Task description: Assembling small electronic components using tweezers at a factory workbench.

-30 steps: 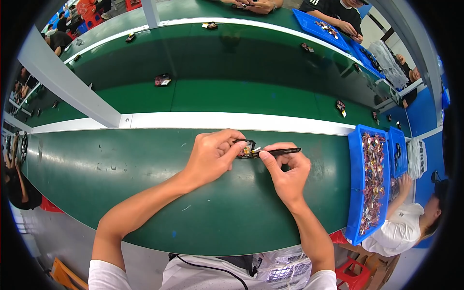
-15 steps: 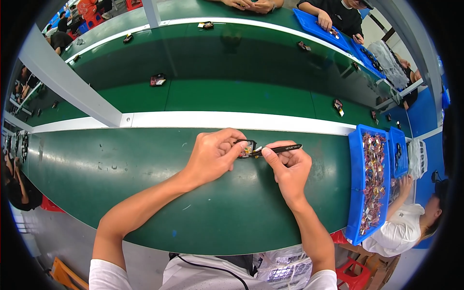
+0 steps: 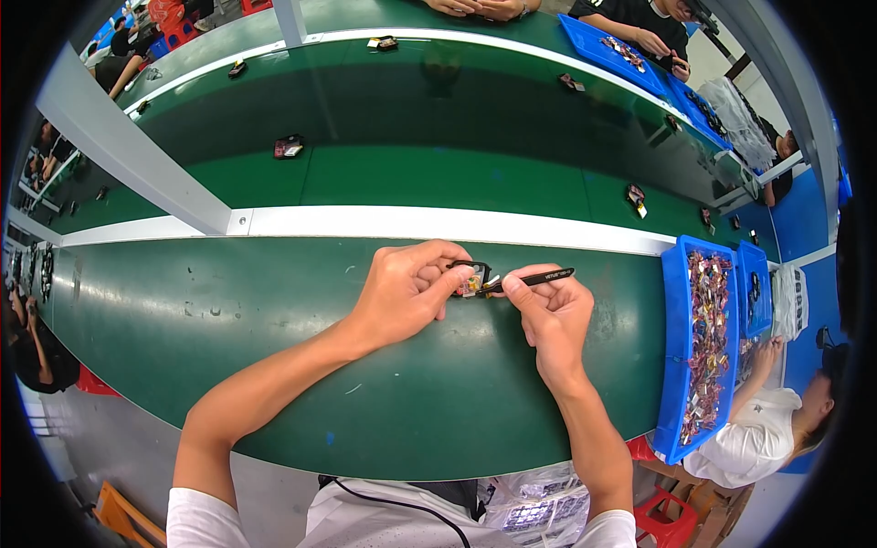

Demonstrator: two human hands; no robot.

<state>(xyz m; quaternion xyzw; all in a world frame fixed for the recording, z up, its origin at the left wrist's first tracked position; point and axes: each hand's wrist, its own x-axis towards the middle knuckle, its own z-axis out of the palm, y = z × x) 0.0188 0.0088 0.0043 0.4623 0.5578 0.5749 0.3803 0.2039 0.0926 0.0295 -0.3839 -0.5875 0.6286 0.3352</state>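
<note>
A small black-framed housing [image 3: 472,281] with coloured wires or parts inside is pinched between the thumb and fingers of my left hand [image 3: 408,290]. My right hand [image 3: 555,315] is closed around black tweezers [image 3: 551,277], held almost level like a pen. Their tip points left and meets the right side of the housing, next to a small whitish piece. The exact contact at the tip is too small to make out. Both hands are over the far half of the green worktop [image 3: 365,420].
Right of me, a long blue tray [image 3: 674,365] holds many small wired parts, with a smaller blue tray [image 3: 754,290] beyond. Past the white rail [image 3: 438,222], a green belt [image 3: 393,173] carries several dark housings [image 3: 289,146]. A grey post [image 3: 137,128] rises at left. Co-workers sit around.
The housings on the belt have shifted slightly left. The co-worker at the far right has drawn a hand away from the tray, bringing both hands closer. My hands have barely moved.
</note>
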